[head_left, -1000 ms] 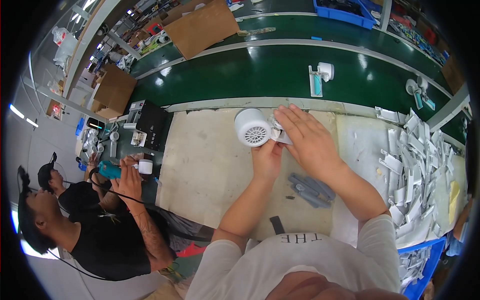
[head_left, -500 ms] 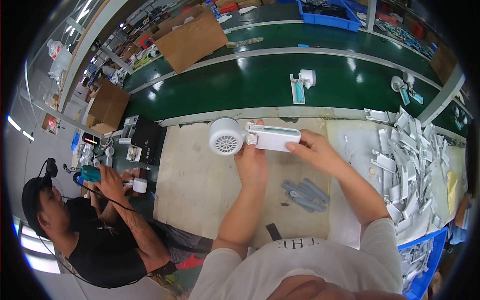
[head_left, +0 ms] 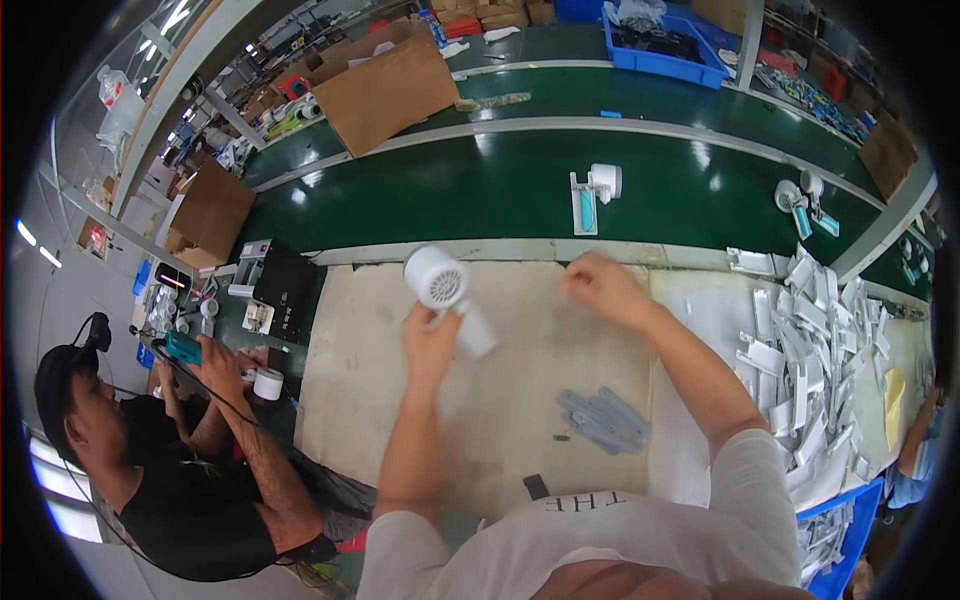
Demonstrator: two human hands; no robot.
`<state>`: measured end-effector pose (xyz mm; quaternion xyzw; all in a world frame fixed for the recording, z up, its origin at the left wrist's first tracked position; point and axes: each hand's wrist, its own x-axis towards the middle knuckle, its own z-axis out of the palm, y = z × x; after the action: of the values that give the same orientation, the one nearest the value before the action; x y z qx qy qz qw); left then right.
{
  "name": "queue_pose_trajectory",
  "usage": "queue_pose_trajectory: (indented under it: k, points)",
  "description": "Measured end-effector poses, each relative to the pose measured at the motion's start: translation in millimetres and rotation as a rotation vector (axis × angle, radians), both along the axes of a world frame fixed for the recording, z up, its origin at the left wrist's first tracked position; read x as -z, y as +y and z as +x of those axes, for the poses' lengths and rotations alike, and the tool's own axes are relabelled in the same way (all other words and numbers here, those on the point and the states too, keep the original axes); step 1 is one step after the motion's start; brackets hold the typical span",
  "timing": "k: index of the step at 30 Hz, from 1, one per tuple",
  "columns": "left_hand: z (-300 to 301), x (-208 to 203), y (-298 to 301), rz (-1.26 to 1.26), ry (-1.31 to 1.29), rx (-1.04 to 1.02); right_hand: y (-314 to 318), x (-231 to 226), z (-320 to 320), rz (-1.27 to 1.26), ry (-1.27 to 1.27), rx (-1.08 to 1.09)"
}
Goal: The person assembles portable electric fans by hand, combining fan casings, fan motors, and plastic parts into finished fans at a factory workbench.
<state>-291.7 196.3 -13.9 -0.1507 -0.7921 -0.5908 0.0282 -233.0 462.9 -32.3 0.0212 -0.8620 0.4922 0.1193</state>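
A white handheld fan (head_left: 438,278) with a round grilled head is in my left hand (head_left: 430,345). The fingers close round its neck, just below the head. Its handle (head_left: 477,335) slants down to the right and is smeared by motion. Apart from it, over the far edge of the worktable (head_left: 540,390), hovers my right hand (head_left: 605,287). Its fingers are curled in, and whatever may be between them is hidden. Nearer to me, a small pile of grey strip-shaped parts (head_left: 605,420) lies on the table, beside a tiny dark piece (head_left: 562,437).
A heap of white plastic handle parts (head_left: 810,340) covers the right side, above a blue bin (head_left: 850,540). Beyond the table, a green conveyor belt (head_left: 400,205) carries another white fan (head_left: 600,190) and more at right. At left, a co-worker (head_left: 180,450) holds a teal power tool (head_left: 183,346).
My right hand has let go of the fan's handle and moved apart from it. My left hand has drawn the fan left and tilted its handle downward.
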Motion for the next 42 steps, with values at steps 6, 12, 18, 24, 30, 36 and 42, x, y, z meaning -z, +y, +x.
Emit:
queue_pose_trajectory:
  k: [6,12,18,24,30,36,42]
  points:
    - [-16,8,-113,-1.115,0.098,-0.372,37,13,-62,0.387,-0.196,0.643]
    - [4,14,-104,-1.355,0.582,-0.552,48,36,-87,-0.032,-0.21,0.371]
    - [-3,22,-2,0.284,-0.379,0.219,-9,-14,-24,-0.717,-0.344,-0.017]
    - [29,6,76,0.694,-0.68,0.348,-52,-34,50,-0.25,-0.234,-0.041]
    - [48,2,83,0.799,-0.594,0.342,-40,-52,83,-0.057,-0.292,-0.206]
    - [56,-39,66,0.918,-0.896,0.527,-8,-49,99,0.244,0.296,0.028]
    - [69,-45,66,0.986,-0.993,0.706,-12,-35,78,-1.216,-0.075,-0.294]
